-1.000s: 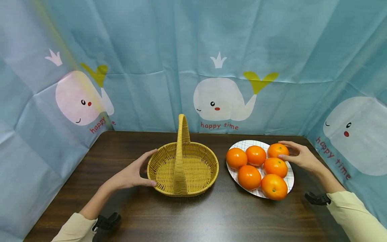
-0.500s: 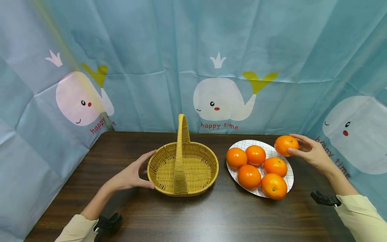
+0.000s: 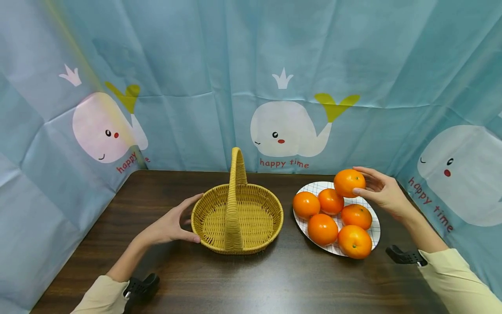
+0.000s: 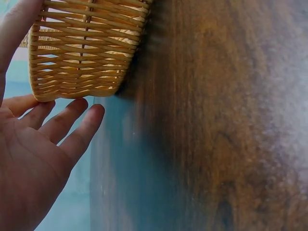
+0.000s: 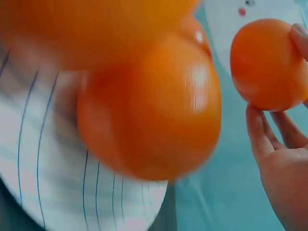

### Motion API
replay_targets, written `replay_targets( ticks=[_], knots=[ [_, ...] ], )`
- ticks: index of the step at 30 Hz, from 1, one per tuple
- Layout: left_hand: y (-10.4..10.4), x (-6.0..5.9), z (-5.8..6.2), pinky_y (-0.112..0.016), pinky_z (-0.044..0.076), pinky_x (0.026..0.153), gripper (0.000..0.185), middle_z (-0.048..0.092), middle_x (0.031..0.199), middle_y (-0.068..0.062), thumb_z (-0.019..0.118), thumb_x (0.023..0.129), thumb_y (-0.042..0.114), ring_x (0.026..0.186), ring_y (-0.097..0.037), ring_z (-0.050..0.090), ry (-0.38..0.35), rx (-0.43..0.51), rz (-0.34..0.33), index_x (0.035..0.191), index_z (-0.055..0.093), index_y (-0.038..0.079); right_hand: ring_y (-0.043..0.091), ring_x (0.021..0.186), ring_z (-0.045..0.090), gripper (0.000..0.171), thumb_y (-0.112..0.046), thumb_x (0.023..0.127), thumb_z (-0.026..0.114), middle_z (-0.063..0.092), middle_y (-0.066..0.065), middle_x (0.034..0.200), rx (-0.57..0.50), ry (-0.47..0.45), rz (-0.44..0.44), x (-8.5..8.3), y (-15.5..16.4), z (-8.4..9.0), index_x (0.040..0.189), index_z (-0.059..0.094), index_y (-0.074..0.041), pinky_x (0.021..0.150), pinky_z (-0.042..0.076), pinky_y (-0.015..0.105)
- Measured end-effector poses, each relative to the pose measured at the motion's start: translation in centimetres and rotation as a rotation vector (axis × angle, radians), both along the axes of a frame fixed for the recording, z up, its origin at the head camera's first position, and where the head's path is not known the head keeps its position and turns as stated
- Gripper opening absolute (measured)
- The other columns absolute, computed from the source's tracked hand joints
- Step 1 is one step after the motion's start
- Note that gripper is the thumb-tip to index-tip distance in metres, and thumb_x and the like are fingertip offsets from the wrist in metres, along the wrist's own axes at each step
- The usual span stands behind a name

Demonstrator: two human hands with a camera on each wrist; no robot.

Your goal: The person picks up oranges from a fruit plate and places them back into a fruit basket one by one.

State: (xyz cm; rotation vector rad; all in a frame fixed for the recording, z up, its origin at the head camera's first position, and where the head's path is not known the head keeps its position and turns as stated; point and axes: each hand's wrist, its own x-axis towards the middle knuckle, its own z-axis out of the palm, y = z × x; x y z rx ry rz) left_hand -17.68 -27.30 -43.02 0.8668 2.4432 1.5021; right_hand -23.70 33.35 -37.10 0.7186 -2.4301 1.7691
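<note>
My right hand [image 3: 382, 192] grips an orange [image 3: 349, 182] lifted above the back of a white checked plate [image 3: 375, 228]; the same orange [image 5: 267, 65] shows in the right wrist view, held between fingers [image 5: 262, 137] and thumb. Several more oranges [image 3: 323, 229] lie on the plate, one large and blurred [image 5: 149, 108] close to the wrist camera. My left hand [image 3: 168, 226] rests against the left side of an empty wicker basket [image 3: 237, 218] with a tall handle; its fingers [image 4: 72, 127] are spread straight beside the basket wall [image 4: 82, 53].
A dark wooden table [image 3: 255, 279] carries everything. A blue whale-print cloth [image 3: 251, 87] hangs behind and on both sides. Black wrist camera mounts [image 3: 400, 255] sit at both sleeves. Bare table lies in front of the basket and the plate.
My right hand has lifted one orange off the plate, then carried it up and to the left. The left hand and basket have stayed put.
</note>
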Motion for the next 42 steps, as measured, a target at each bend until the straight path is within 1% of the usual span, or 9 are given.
replay_targets(
  ticks=[4, 10, 14, 19, 22, 25, 30, 34, 42],
  knots=[
    [-0.1, -0.2, -0.2, -0.054, 0.049, 0.098, 0.108, 0.022, 0.161, -0.024, 0.089, 0.079, 0.011, 0.135, -0.049, 0.04, -0.003, 0.017, -0.015, 0.161, 0.019, 0.001, 0.014, 0.116, 0.062, 0.06, 0.013, 0.092, 0.067, 0.061, 0.004, 0.133, -0.021, -0.013, 0.04, 0.1, -1.8, 0.2, 0.148, 0.048, 0.003, 0.093, 0.051, 0.023],
    [0.0, -0.1, -0.3, -0.053, 0.048, 0.099, 0.108, 0.02, 0.162, -0.024, 0.088, 0.08, 0.007, 0.132, -0.05, 0.044, -0.034, 0.038, -0.023, 0.162, 0.016, 0.003, 0.017, 0.117, 0.062, 0.06, 0.007, 0.093, 0.069, 0.058, 0.008, 0.137, 0.021, -0.01, 0.087, 0.0, -4.4, 0.5, 0.149, 0.048, -0.001, 0.091, 0.054, 0.027],
    [0.2, 0.1, 0.0, -0.054, 0.047, 0.099, 0.108, 0.02, 0.163, -0.02, 0.088, 0.081, 0.009, 0.136, -0.046, 0.041, -0.041, 0.036, -0.018, 0.162, 0.016, 0.006, 0.022, 0.119, 0.061, 0.061, 0.007, 0.091, 0.072, 0.055, 0.014, 0.141, 0.014, 0.005, 0.138, -0.5, -6.4, 0.5, 0.148, 0.05, -0.001, 0.094, 0.053, 0.03],
    [0.4, 0.1, 0.1, -0.05, 0.05, 0.098, 0.109, 0.02, 0.163, -0.019, 0.088, 0.08, 0.011, 0.137, -0.045, 0.038, -0.027, 0.014, -0.008, 0.162, 0.017, 0.007, 0.027, 0.123, 0.057, 0.063, 0.005, 0.089, 0.075, 0.054, 0.014, 0.144, 0.023, 0.006, 0.22, -1.0, -8.9, 0.5, 0.147, 0.053, -0.005, 0.099, 0.05, 0.036],
    [0.4, 0.1, 0.1, -0.048, 0.051, 0.097, 0.108, 0.02, 0.163, -0.019, 0.088, 0.08, 0.011, 0.138, -0.045, 0.036, -0.022, 0.002, -0.003, 0.162, 0.017, 0.006, 0.027, 0.126, 0.055, 0.063, 0.003, 0.089, 0.076, 0.052, 0.015, 0.146, 0.033, 0.006, 0.258, -1.0, -10.0, 0.9, 0.147, 0.053, -0.006, 0.101, 0.049, 0.037],
    [0.3, 0.1, 0.1, -0.048, 0.051, 0.097, 0.108, 0.019, 0.163, -0.019, 0.088, 0.08, 0.01, 0.139, -0.045, 0.035, -0.018, -0.002, 0.0, 0.162, 0.018, 0.006, 0.027, 0.127, 0.055, 0.064, 0.004, 0.089, 0.076, 0.049, 0.017, 0.148, 0.032, 0.017, 0.28, -0.9, -10.9, 1.5, 0.147, 0.052, -0.005, 0.101, 0.049, 0.036],
    [0.1, 0.1, -0.1, -0.049, 0.052, 0.096, 0.107, 0.019, 0.163, -0.022, 0.088, 0.081, 0.011, 0.138, -0.047, 0.035, -0.007, -0.016, 0.004, 0.162, 0.017, 0.005, 0.028, 0.126, 0.055, 0.064, 0.002, 0.088, 0.078, 0.051, 0.014, 0.146, 0.048, 0.032, 0.324, -0.5, -13.0, 2.2, 0.147, 0.052, -0.003, 0.103, 0.047, 0.04],
    [0.0, 0.2, -0.2, -0.05, 0.051, 0.096, 0.107, 0.018, 0.163, -0.022, 0.087, 0.082, 0.015, 0.139, -0.047, 0.034, -0.017, -0.024, 0.008, 0.162, 0.017, 0.005, 0.029, 0.126, 0.055, 0.065, -0.001, 0.087, 0.08, 0.053, 0.01, 0.145, 0.046, 0.004, 0.363, 0.2, -14.9, 2.0, 0.146, 0.053, -0.005, 0.105, 0.046, 0.045],
    [0.2, 0.0, -0.2, -0.052, 0.051, 0.097, 0.108, 0.016, 0.164, -0.021, 0.087, 0.083, 0.018, 0.141, -0.048, 0.03, -0.031, -0.026, 0.002, 0.162, 0.016, 0.006, 0.029, 0.118, 0.061, 0.065, -0.002, 0.084, 0.083, 0.057, 0.009, 0.139, 0.056, -0.03, 0.37, 1.0, -17.3, 1.1, 0.143, 0.057, -0.009, 0.099, 0.049, 0.051]
  ],
)
